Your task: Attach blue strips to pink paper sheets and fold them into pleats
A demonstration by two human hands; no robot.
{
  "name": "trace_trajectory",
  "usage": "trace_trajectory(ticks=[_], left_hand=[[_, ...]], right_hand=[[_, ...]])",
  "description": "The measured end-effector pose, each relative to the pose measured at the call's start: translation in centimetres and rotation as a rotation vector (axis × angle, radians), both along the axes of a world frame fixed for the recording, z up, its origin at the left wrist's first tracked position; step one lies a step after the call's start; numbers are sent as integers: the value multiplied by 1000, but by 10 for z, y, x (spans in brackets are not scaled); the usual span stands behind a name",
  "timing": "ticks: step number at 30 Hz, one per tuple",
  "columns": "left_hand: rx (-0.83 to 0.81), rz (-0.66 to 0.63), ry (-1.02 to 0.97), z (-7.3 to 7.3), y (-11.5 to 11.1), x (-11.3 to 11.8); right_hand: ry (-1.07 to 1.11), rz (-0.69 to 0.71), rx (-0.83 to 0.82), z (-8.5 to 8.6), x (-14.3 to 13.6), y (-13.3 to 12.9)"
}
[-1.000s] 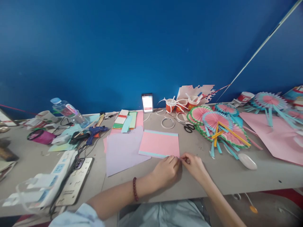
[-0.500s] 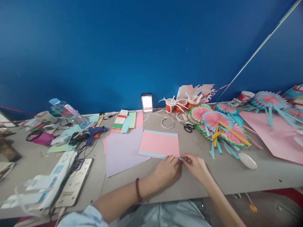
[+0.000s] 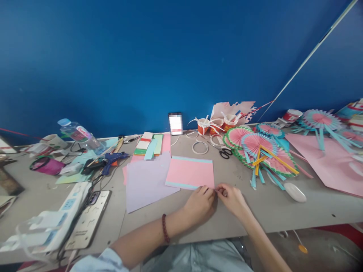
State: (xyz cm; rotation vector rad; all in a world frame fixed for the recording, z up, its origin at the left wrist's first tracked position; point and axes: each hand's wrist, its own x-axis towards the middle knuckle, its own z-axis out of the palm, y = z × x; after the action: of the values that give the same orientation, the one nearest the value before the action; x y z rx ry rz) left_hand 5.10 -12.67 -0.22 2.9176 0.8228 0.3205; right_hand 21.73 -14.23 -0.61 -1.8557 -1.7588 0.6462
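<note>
A pink sheet of paper [image 3: 189, 172] lies flat on the table, with a light-blue strip along its far edge and another along its near edge. My left hand [image 3: 200, 204], a dark red bead bracelet at its wrist, has curled fingers on the sheet's near right corner. Beside it, my right hand [image 3: 231, 198] pinches thumb and forefinger at that same corner, the fingertips of both hands almost meeting. What exactly lies between the fingertips is too small to make out. A lilac sheet [image 3: 150, 185] sits partly under the pink one on its left.
Paper fans [image 3: 259, 145] lie on the right beside a white oval object [image 3: 295, 192]. Scissors [image 3: 226, 153], a tape ring [image 3: 200, 147] and cups [image 3: 217, 125] stand behind. Leftward are a glue gun [image 3: 113, 160], a bottle [image 3: 81, 135], a power strip [image 3: 69, 207] and a phone [image 3: 89, 219].
My right fingertips have shifted very slightly at the corner, and the bit of blue between them no longer shows. The sheets stay in place; the view has moved slightly.
</note>
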Motion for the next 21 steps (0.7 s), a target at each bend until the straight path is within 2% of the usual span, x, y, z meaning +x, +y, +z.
trace_trajectory(ticks=[7, 12, 16, 21], left_hand=[[20, -1, 18, -7, -1, 3], [25, -1, 27, -4, -2, 3], [-14, 19, 12, -1, -2, 1], [-108, 63, -114, -4, 0, -6]], right_hand=[[-82, 32, 87, -6, -4, -4], [12, 32, 126, -8, -4, -10], [181, 2, 68, -3, 5, -12], [356, -93, -78, -1, 17, -10]])
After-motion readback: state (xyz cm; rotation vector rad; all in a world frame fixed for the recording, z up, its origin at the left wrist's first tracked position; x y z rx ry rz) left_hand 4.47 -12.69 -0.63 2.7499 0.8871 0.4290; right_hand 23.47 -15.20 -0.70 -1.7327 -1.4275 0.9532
